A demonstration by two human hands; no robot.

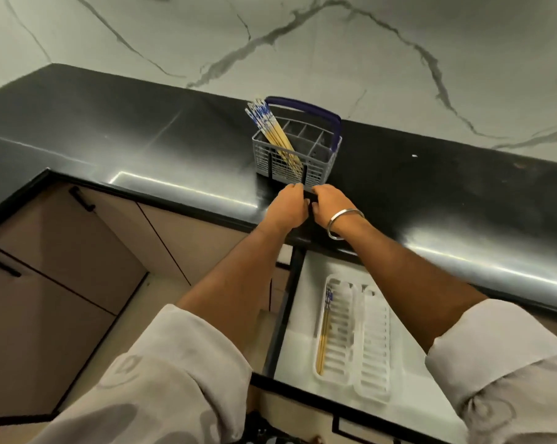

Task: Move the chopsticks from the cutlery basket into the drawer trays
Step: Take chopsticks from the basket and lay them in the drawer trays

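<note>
Chopsticks (272, 131) stand bundled in the left-front compartment of the grey cutlery basket (318, 161), leaning left, blue-patterned tops sticking up above the rim. Basket has a blue handle (306, 107) arched over it and sits on the black surface (142, 139), near the front edge. Both hands meet just in front of the basket, knuckles up, below the chopstick bundle and not touching it. Left hand (286, 205) has fingers curled down around a small dark object (309, 197) that lies between the two hands; right hand (330, 201) also curls its fingers on that same dark thing from the other side. What the object is cannot be told. Two thin dark uprights rise from it in front of the basket wall. Right wrist carries a silver bangle (344, 224). Both forearms bare, light sleeves (161, 373) pushed up.

Below the surface edge, the drawer (306, 283) is open under the right arm. Two white slotted trays (374, 341) lie side by side in it. Left tray holds a pair of chopsticks (324, 331) along its left edge, patterned ends pointing away from the person. Right tray holds nothing visible. Beige cabinet doors (62, 251) with black handles at left. Marble-look wall (302, 43) behind.
</note>
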